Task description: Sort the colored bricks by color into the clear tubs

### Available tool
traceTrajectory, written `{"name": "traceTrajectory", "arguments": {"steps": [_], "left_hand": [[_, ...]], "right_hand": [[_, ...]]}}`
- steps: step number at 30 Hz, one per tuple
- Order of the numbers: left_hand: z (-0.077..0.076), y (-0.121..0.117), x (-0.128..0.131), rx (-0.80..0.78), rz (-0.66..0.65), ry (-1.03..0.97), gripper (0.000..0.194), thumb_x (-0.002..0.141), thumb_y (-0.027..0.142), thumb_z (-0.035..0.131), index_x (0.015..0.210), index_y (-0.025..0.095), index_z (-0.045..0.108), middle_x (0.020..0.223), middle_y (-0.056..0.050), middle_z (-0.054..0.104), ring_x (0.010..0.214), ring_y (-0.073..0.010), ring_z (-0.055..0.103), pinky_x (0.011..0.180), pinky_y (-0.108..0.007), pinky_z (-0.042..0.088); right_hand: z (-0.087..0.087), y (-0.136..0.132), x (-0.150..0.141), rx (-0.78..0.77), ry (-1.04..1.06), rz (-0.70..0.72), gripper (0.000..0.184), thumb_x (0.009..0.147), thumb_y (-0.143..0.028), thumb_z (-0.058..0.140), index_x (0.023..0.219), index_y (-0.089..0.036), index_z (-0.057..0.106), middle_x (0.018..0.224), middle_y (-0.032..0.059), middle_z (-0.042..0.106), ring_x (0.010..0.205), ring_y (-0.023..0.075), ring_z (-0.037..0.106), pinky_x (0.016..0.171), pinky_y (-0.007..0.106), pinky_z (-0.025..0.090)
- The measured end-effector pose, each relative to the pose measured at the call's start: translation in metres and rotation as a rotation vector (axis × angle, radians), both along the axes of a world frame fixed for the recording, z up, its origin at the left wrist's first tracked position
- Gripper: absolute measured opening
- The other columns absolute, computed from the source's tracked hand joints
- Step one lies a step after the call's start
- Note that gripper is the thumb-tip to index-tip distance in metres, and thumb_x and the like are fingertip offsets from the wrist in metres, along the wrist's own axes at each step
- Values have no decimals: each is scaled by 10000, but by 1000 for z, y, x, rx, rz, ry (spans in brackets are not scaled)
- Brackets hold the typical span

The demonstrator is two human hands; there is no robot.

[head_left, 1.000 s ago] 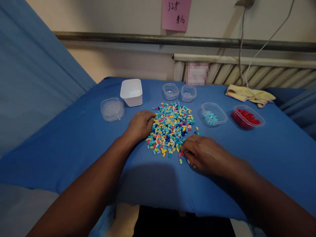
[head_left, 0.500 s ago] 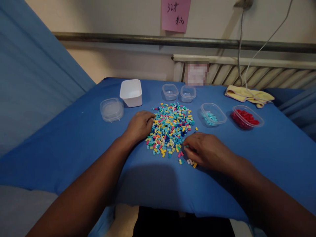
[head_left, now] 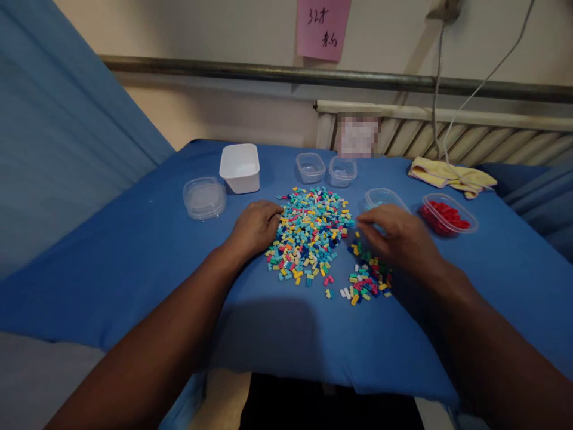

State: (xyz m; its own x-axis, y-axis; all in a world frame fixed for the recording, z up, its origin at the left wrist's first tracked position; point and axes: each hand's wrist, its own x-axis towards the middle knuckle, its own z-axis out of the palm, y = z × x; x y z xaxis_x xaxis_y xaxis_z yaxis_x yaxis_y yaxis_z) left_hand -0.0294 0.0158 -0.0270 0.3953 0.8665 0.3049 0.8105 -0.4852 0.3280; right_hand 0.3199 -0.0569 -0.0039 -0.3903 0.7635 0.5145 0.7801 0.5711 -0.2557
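Note:
A loose heap of small multicoloured toy bricks (head_left: 311, 233) is spread over the blue cloth. Against its left edge rests my left hand (head_left: 254, 228), loosely curved, thumb and forefinger a little apart, with nothing visible in it. My right hand (head_left: 398, 239) is raised to the right of the heap, thumb and fingers drawn together in a pinch; whatever is between the tips is too small to make out. It partly covers a clear tub (head_left: 385, 196) of light blue bricks. Below this hand lies a smaller group of mixed bricks (head_left: 367, 280).
A clear tub of red bricks (head_left: 447, 216) stands at right, near a folded yellow cloth (head_left: 447, 174). Two small clear tubs (head_left: 310, 167), a white box (head_left: 240, 170) and stacked clear lids or tubs (head_left: 205, 198) sit behind the heap. A radiator (head_left: 416, 128) is beyond the table.
My right hand has moved up and to the right from the heap's lower right edge, uncovering the smaller group of bricks. My left hand stays at the heap's left edge.

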Motion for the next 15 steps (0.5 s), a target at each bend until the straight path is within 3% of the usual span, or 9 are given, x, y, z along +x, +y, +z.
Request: {"name": "traceTrajectory", "arguments": {"steps": [2,4,15], "left_hand": [[0,0,0,-1,2,-7,360,1018,293,478,1187,210,784,1260,-114,789,1225,-306,688,1151,-523,510],[0,-1,0,0,5,-7,361,1018,296,482,1195,209,784,1262,-116,788,1228,-309,686,1154,-526,508],[0,-1,0,-4,3,-18,372,1012,293,488,1203,202,793,1260,-124,786,1225,-318,686,1156,-534,508]], "right_hand": [[0,-12,-20,-140,-60,205,193,1074,-252,590,1106,-221,778,1069,94,805,1008,259,721,915,403,554],[0,-20,-36,-231,-152,313,183,1079,-255,598,1104,-207,773,1068,95,794,1039,255,707,934,390,545],[-4,-22,-47,-346,-190,223,96,1011,-176,640,1026,-200,732,975,66,765,926,233,684,849,344,494]]}}
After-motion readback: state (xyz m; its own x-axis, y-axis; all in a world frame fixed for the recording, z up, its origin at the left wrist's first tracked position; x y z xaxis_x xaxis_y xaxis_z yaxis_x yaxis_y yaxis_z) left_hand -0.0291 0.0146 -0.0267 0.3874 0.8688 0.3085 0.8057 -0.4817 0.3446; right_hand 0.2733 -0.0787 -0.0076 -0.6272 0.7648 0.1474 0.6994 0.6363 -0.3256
